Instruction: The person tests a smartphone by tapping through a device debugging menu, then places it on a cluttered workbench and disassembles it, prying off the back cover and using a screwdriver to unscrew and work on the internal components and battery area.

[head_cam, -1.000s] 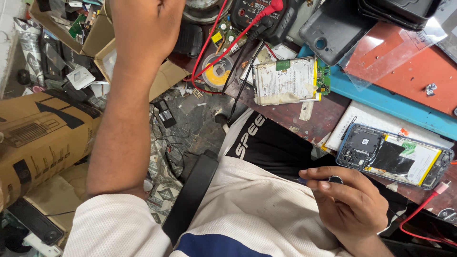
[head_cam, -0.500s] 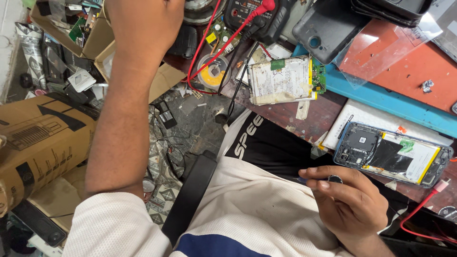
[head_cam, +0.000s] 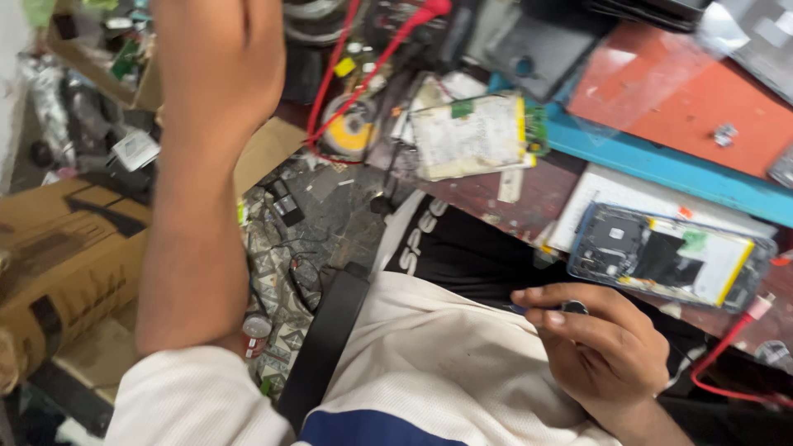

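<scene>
right hand (head_cam: 603, 351) pinching a small dark round part (head_cam: 573, 308) at the lap, left hand (head_cam: 216, 62) raised over a cluttered repair bench.

the right hand's fingers are curled shut around the small dark round part, held low against the white shirt, just below the opened phone (head_cam: 669, 258) with its yellow-edged battery showing. the left hand is lifted high at the top edge, back toward the camera; whether it is open or gripping anything cannot be told. its forearm blocks the view of the cardboard box (head_cam: 58, 264) and the clutter behind. beyond lie a circuit board with a white cover (head_cam: 471, 136), red wires (head_cam: 363, 74) looping past a yellow reel (head_cam: 351, 132), a red mat (head_cam: 686, 99) on a blue tray (head_cam: 661, 161), and a red cable (head_cam: 727, 363) near the right wrist.
</scene>
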`<state>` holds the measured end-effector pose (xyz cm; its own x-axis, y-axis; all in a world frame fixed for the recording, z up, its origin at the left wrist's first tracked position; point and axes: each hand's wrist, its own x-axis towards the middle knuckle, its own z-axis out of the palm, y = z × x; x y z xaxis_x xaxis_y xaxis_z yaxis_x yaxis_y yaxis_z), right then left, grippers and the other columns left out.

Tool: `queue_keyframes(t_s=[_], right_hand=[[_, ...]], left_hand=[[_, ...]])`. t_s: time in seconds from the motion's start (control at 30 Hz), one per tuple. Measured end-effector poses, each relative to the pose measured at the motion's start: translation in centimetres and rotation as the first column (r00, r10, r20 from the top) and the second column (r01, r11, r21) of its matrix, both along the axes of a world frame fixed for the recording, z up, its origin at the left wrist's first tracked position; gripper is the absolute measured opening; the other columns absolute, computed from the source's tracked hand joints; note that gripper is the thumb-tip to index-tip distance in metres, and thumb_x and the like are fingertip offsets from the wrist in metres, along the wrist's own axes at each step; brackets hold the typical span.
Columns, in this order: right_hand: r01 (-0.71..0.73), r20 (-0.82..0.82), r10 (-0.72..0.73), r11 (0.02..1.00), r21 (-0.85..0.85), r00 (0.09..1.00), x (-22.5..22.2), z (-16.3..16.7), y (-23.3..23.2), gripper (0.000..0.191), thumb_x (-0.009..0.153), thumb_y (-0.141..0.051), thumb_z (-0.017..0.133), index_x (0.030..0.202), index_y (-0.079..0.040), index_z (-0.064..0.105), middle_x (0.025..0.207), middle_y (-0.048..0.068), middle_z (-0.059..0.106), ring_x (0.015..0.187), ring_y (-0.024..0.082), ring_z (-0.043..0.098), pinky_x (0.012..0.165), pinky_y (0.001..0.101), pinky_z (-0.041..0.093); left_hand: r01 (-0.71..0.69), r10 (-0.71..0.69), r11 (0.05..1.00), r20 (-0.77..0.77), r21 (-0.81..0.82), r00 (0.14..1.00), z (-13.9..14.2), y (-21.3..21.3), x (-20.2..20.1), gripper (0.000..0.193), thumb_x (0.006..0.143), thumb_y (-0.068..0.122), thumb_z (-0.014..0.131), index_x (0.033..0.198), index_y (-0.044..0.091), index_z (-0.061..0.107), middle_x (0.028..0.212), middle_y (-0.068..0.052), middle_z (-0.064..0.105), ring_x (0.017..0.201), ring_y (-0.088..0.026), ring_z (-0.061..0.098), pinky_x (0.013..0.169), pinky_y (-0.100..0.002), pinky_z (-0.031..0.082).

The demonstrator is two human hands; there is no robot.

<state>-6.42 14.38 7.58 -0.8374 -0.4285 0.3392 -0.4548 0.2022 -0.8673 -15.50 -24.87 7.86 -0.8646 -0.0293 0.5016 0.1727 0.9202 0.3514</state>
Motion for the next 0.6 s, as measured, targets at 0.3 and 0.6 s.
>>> queue_keyframes(t_s=[0.3, 0.6], right_hand=[[0.316, 0.007, -0.321, 0.925, -0.212, 0.947, 0.5, -0.7, 4.6, 0.027, 0.105, 0.004, 0.071, 0.126, -0.009, 0.060, 0.106, 0.019, 0.068, 0.087, 0.027, 0.076, 0.080, 0.0401, 0.072], [0.426, 0.023, -0.434, 0.873, -0.237, 0.901, 1.2, -1.4, 8.1, 0.031, 0.109, -0.001, 0.068, 0.133, -0.015, 0.054, 0.110, 0.019, 0.067, 0.087, 0.024, 0.076, 0.078, 0.0394, 0.073]], left_hand=[[0.423, -0.419, 0.897, -0.055, 0.129, 0.906, 2.4, 20.7, -0.5, 0.013, 0.099, 0.015, 0.062, 0.107, 0.007, 0.057, 0.099, -0.008, 0.056, 0.094, -0.027, 0.055, 0.083, -0.043, 0.036], [0.324, -0.337, 0.941, -0.181, -0.097, 0.924, -1.6, 29.8, -6.8, 0.009, 0.093, 0.012, 0.062, 0.101, 0.009, 0.060, 0.091, -0.007, 0.058, 0.090, -0.025, 0.057, 0.082, -0.044, 0.042]])
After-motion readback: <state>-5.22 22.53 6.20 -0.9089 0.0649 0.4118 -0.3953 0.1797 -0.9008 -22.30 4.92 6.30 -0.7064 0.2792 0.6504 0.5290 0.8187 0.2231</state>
